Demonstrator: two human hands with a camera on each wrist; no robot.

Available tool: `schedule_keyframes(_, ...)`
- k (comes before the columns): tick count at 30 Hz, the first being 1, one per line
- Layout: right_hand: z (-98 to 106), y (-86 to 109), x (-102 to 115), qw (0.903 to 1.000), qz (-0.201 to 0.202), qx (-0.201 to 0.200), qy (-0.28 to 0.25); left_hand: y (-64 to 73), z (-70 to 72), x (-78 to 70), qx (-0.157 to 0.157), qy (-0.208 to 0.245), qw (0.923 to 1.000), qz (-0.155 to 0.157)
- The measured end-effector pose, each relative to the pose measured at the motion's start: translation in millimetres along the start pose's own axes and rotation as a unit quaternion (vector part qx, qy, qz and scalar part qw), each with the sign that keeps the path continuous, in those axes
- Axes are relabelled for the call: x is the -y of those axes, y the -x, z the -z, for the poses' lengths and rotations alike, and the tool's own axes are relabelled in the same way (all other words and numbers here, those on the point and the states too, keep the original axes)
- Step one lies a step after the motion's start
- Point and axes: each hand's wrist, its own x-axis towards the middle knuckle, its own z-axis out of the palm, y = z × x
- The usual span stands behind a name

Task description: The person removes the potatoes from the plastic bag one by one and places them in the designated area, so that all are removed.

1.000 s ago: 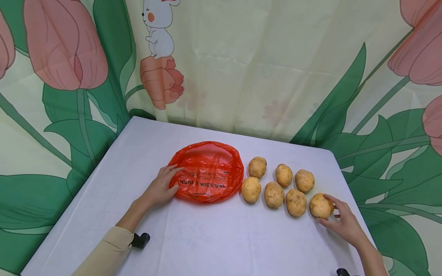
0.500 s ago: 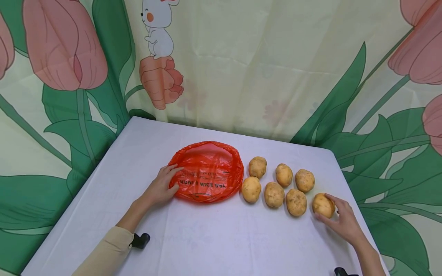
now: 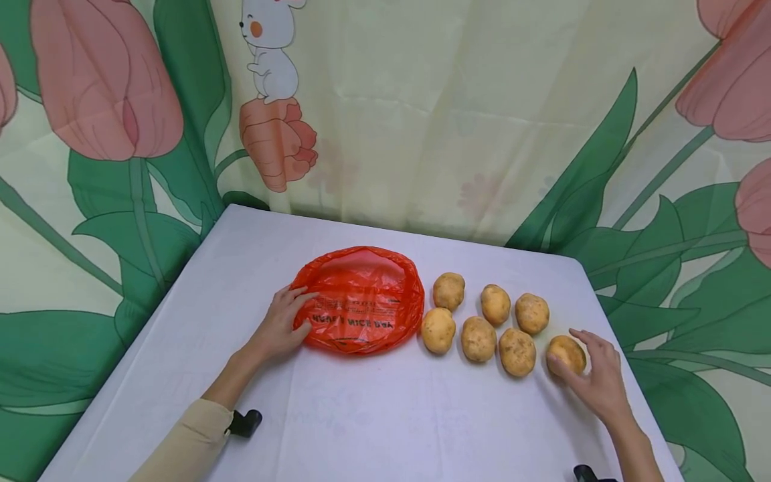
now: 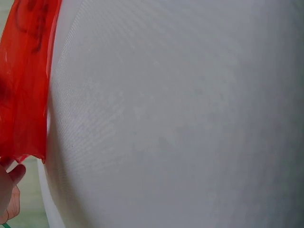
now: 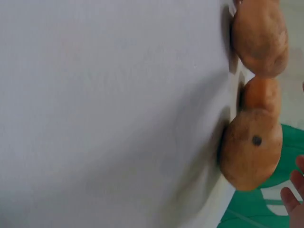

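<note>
At the left rim of a red plastic bag [image 3: 361,301], my left hand [image 3: 283,323] rests with fingers spread over its edge and thumb apart. In the left wrist view, a fingertip [image 4: 18,173] shows beside the bag's hanging edge. My right hand [image 3: 602,378] hovers around the rightmost potato [image 3: 566,355], its thumb overlapping the potato in the head view. The right wrist view shows fingers [image 5: 290,199] apart from that potato [image 5: 251,149], which has a dark spot on its side.
Several other potatoes lie in two loose rows between the bag and the right hand, including one potato [image 3: 448,291] at the back and one potato [image 3: 517,353] near the right hand. The white-covered table [image 3: 373,415] meets a floral curtain [image 3: 409,134] behind.
The rightmost potato has shifted slightly right and turned, and my right fingers have spread away from it. My left hand and the red bag stay in place.
</note>
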Motion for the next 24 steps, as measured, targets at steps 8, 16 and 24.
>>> schedule_keyframes(8,-24.6,7.0,60.1,0.9944,-0.01,-0.088,-0.058,1.8,1.4,0.9,-0.038,-0.003,0.9993,0.002)
schedule_keyframes(16,-48.1,15.5,112.7,0.984,0.035,-0.124,-0.123,4.4,4.7,-5.0,-0.062,-0.018,0.9979,0.003)
schedule_keyframes(24,-73.6,22.0,142.6,0.9709,0.095,-0.106,-0.192,11.4,7.8,-19.9,-0.085,-0.045,0.9947,-0.038)
